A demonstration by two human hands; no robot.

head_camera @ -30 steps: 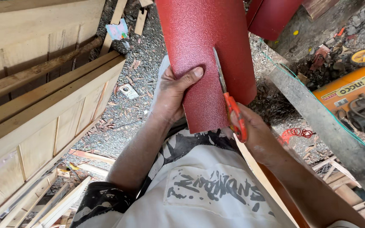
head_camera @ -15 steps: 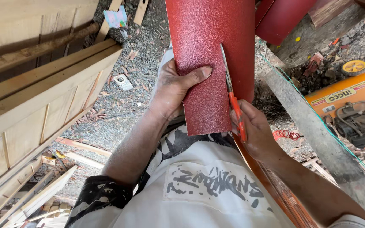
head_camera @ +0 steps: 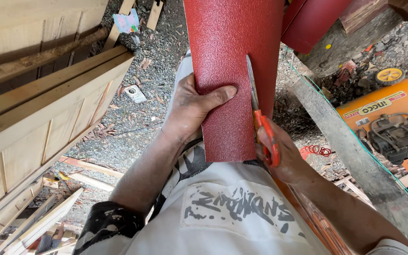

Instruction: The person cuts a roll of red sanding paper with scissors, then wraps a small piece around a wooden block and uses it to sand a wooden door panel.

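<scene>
**Blade running close to the thumb**

The left hand (head_camera: pixel 190 106) grips the red sheet (head_camera: pixel 232 71), thumb flat across it. The right hand (head_camera: pixel 282 158) is closed on orange scissors (head_camera: pixel 260 118), blades inside the sheet just beside that thumb. A slip could nick it or skew the cut. Wooden frames (head_camera: pixel 38 118) stand left; a compressor (head_camera: pixel 388 113) sits right.

Two bare forearms, no sleeves past the elbow. Grimy, dust-marked left hand (head_camera: pixel 192 106) and right hand (head_camera: pixel 284 158). White short-sleeved cotton shirt (head_camera: pixel 232 217) with black splashed pattern at the shoulder and smudged black print across the front.
</scene>
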